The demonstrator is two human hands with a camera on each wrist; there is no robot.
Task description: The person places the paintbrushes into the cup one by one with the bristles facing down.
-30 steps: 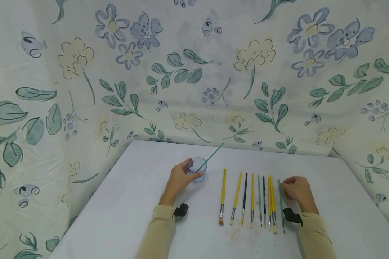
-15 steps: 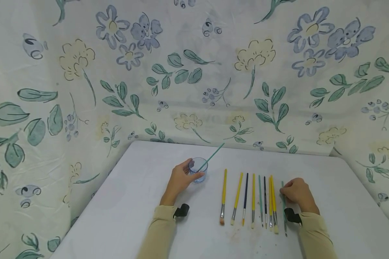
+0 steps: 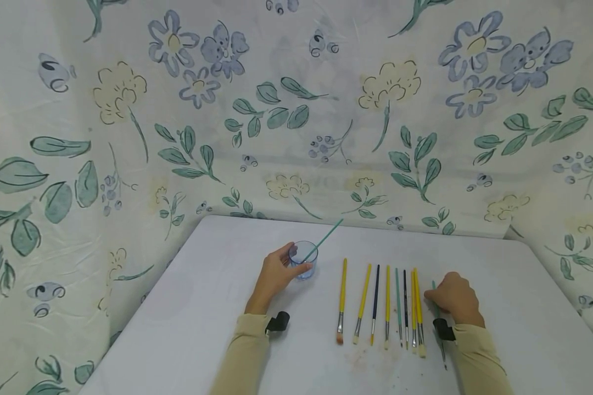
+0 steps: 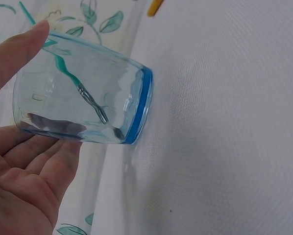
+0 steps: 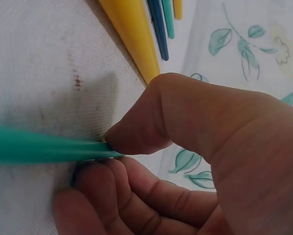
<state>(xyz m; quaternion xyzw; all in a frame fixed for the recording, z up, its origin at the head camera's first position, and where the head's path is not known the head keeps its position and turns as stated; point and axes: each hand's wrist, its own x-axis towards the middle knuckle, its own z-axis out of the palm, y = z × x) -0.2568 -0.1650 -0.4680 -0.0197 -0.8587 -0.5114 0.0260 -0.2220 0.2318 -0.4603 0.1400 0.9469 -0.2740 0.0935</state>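
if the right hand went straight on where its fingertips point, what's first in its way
Most likely the nearest yellow brush, left of the green brush that the right hand holds, though depth is unclear.

No readable text, brands, numbers or signs (none legible, anyway)

A cloth (image 3: 269, 52) printed with blue and cream flowers (image 3: 174, 43) and green leaves (image 3: 298, 117) hangs behind the far edge of a white surface (image 3: 178, 329) and along its left and right edges; well in from the far edge lies a faint pinkish smudge (image 3: 363, 355), with small dark specks (image 3: 420, 373) near it, towards the right edge
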